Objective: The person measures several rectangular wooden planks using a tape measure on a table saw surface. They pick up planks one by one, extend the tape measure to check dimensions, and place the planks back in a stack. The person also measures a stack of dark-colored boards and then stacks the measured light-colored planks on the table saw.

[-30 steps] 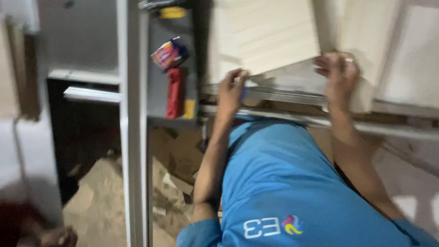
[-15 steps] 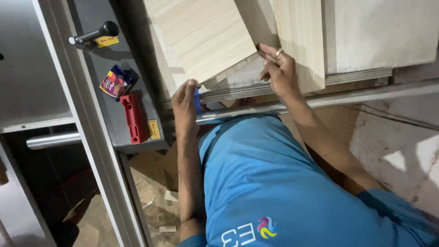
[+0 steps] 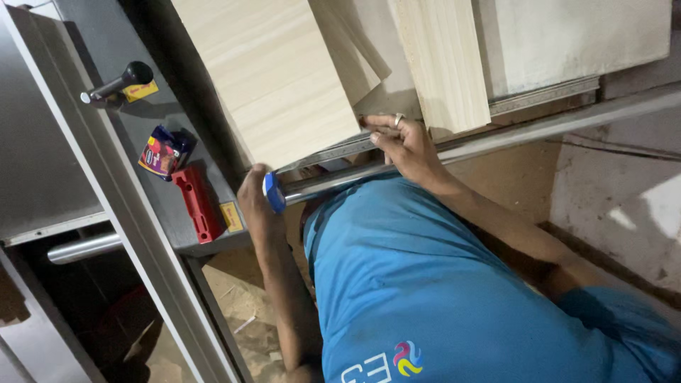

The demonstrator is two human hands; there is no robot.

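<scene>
fingers of the right hand (image 3: 404, 145) curl half closed, tips on the near edge of the pale rectangular wooden board (image 3: 273, 78). left hand (image 3: 255, 202) is closed around a small blue tape measure (image 3: 273, 191), pressed against the long steel rail (image 3: 496, 138). both forearms reach far from the blue shirt (image 3: 440, 284). since half a second ago, the right hand sits lower on the board.

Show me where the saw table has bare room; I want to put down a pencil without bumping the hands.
Bare grey table lies above the black-knobbed lever, and a small patch between the colourful packet and the red block. It is crowded along the steel rail, where the left hand holds a blue tape measure and the right hand touches the wood panel.
</scene>
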